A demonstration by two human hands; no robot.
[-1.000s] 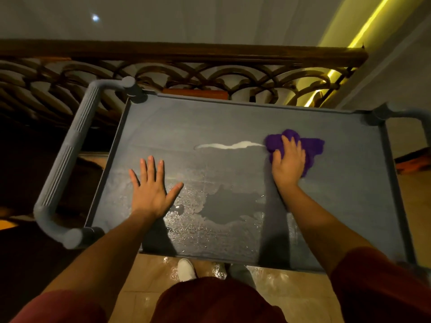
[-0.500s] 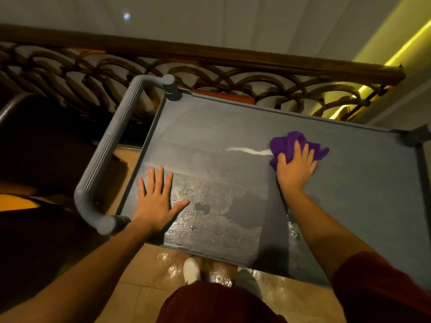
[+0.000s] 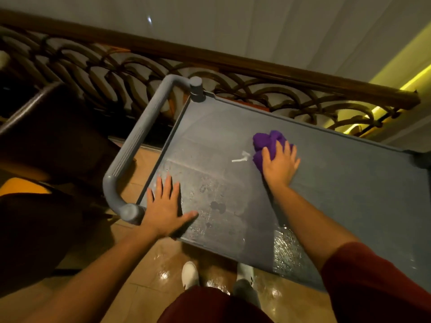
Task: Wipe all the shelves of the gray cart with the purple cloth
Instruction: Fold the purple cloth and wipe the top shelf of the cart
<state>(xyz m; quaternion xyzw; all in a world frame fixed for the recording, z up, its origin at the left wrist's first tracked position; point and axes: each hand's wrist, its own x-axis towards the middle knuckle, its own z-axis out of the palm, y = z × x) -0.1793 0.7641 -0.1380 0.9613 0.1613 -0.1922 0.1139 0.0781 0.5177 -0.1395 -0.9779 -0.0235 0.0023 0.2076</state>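
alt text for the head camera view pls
A right hand presses a purple cloth onto the wet top shelf of a gray cart, while the left hand lies flat by the cart handle.

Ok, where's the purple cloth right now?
Head view: purple cloth sits mid top shelf of the cart, bunched under the right hand, beside a white streak.

Purple cloth [image 3: 268, 142], gray cart [image 3: 349, 183], white streak [image 3: 240, 158]
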